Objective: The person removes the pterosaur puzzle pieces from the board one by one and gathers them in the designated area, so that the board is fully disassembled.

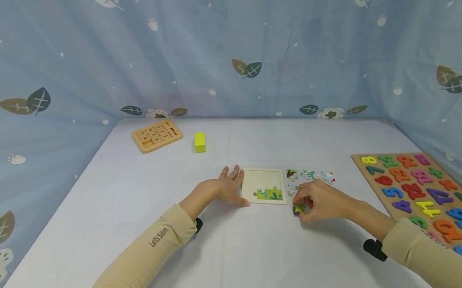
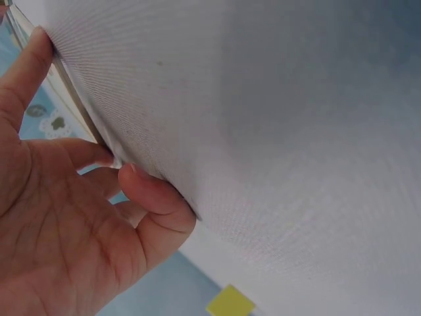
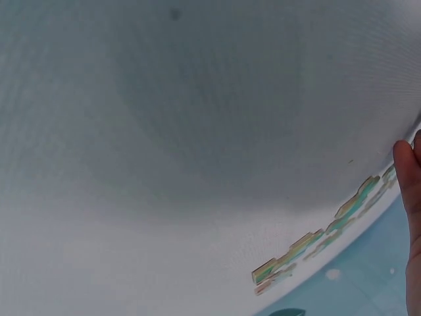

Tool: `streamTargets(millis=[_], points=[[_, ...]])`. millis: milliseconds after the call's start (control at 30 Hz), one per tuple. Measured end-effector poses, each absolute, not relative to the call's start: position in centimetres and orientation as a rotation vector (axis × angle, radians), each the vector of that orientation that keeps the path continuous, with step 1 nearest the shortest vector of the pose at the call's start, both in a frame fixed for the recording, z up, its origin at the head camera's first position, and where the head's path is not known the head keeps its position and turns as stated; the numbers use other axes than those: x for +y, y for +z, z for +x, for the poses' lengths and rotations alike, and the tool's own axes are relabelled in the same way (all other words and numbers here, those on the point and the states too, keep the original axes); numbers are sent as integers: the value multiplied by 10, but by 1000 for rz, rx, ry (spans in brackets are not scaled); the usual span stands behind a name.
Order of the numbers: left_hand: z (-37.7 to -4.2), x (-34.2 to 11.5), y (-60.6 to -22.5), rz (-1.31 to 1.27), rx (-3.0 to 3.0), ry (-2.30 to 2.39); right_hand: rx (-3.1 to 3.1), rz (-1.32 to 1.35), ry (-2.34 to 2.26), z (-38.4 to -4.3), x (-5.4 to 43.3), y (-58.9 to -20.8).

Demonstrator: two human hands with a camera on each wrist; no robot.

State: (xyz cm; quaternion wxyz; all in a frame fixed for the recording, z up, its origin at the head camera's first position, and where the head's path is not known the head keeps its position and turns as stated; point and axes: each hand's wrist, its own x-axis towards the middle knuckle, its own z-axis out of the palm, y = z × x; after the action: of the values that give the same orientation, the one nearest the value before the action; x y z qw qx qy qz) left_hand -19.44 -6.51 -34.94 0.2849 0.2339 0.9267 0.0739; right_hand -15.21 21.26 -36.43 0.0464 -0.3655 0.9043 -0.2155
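A square wooden puzzle tray (image 1: 262, 177) lies mid-table, with joined green puzzle pieces (image 1: 271, 193) in its lower right part. My left hand (image 1: 229, 188) rests at the tray's left side, fingers spread and thumb by the near left corner. In the left wrist view, that hand (image 2: 72, 210) touches the tray's edge with its fingertips. Just right of the tray, my right hand (image 1: 321, 199) pinches a green and purple puzzle piece (image 1: 298, 209) low at the table. Only a few fingers (image 3: 409, 178) show in the right wrist view, at its right edge.
Several loose puzzle pieces (image 1: 308, 174) lie beyond my right hand. A board of coloured numbers and signs (image 1: 424, 198) fills the right side. Farther back are a wooden number slide puzzle (image 1: 157, 135) and a yellow block (image 1: 200, 142). A patterned blue curtain (image 1: 221, 46) surrounds the table.
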Motion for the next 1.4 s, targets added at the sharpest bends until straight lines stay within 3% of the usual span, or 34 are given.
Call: streamTargets(millis=[633,1400], points=[[-198,-65,-352,630,2481,156,2741,-1108,-676,-154,210,-359],[-193,-64,-354,618,2507,157,2730,-1146,-617,-192,153,-359]])
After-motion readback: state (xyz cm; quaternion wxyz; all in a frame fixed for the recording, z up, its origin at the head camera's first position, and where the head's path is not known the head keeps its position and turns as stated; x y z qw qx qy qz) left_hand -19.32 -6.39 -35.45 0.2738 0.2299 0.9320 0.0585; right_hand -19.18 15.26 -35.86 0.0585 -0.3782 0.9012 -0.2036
